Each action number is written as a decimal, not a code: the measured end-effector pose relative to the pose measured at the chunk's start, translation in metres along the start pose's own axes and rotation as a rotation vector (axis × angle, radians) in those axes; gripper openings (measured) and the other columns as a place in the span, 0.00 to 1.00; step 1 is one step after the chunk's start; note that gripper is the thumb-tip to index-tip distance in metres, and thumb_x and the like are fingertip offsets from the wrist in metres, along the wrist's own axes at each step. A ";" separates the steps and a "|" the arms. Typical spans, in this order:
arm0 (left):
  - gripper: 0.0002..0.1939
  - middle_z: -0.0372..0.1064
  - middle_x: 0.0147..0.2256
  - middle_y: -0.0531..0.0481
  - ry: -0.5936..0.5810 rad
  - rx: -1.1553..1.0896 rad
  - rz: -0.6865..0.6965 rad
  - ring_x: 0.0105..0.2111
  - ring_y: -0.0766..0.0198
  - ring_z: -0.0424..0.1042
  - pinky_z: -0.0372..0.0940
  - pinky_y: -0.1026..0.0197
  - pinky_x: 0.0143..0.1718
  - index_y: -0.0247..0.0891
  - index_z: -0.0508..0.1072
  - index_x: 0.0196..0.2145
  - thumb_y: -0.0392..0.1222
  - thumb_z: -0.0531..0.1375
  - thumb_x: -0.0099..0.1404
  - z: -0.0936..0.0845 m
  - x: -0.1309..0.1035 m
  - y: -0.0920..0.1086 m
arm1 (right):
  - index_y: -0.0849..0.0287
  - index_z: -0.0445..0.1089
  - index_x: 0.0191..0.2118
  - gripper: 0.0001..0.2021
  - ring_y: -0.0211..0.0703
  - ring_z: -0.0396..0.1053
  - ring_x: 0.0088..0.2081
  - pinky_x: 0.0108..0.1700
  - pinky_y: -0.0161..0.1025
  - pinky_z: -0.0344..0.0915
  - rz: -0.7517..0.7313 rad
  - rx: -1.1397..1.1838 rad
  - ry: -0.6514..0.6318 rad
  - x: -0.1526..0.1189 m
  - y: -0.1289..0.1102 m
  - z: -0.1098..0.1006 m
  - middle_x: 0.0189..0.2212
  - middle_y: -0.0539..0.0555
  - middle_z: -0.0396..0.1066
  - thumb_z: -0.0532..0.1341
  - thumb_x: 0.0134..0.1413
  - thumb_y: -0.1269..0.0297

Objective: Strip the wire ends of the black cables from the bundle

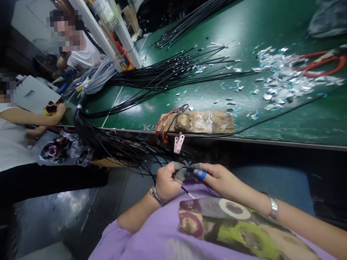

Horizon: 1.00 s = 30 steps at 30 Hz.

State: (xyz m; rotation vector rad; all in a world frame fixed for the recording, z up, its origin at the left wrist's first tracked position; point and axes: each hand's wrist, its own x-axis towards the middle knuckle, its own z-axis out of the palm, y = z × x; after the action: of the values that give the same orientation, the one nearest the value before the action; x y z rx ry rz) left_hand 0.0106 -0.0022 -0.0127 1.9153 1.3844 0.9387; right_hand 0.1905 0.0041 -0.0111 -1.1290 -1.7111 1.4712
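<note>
My left hand (169,181), with grey finger covers, is closed on the end of a black cable (185,190) just in front of the table edge. Thin coloured wires (187,164) fan out of that end between my two hands. My right hand (219,179), with a blue wrap on one finger, pinches at these wires from the right. Which single wire lies between its fingertips is too small to tell. Beyond my hands, a pink clip (178,143) hangs at the edge beside a wooden block (214,121).
The green table (279,129) bears black cable bundles (146,77), foil scraps (279,80) and red-handled scissors (328,67). More cables hang over its edge at left. One person (9,132) stands at left; another (83,51) is behind the white post (96,28).
</note>
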 end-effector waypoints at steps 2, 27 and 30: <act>0.07 0.69 0.19 0.52 -0.020 -0.047 -0.027 0.20 0.70 0.66 0.61 0.68 0.23 0.36 0.70 0.26 0.39 0.57 0.60 0.000 0.001 0.001 | 0.59 0.72 0.28 0.21 0.43 0.66 0.27 0.31 0.37 0.65 -0.007 0.003 0.002 0.000 0.001 0.000 0.23 0.52 0.72 0.51 0.53 0.48; 0.23 0.57 0.11 0.60 -0.295 -0.643 -0.496 0.10 0.76 0.51 0.47 0.70 0.13 0.35 0.64 0.22 0.56 0.67 0.45 -0.003 0.009 0.013 | 0.58 0.66 0.24 0.17 0.38 0.63 0.25 0.29 0.36 0.63 0.051 0.279 0.065 0.011 0.008 0.005 0.21 0.48 0.67 0.63 0.41 0.48; 0.23 0.58 0.11 0.60 -0.297 -0.661 -0.504 0.10 0.76 0.51 0.47 0.70 0.13 0.35 0.63 0.21 0.57 0.67 0.45 -0.002 0.009 0.012 | 0.59 0.67 0.25 0.16 0.39 0.64 0.26 0.31 0.37 0.64 0.024 0.240 0.094 0.011 0.007 0.005 0.22 0.49 0.69 0.62 0.44 0.49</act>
State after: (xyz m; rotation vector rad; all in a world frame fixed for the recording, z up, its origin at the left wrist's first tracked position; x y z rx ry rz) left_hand 0.0167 0.0032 -0.0002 1.0873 1.1112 0.7018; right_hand 0.1830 0.0116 -0.0200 -1.0747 -1.4192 1.5650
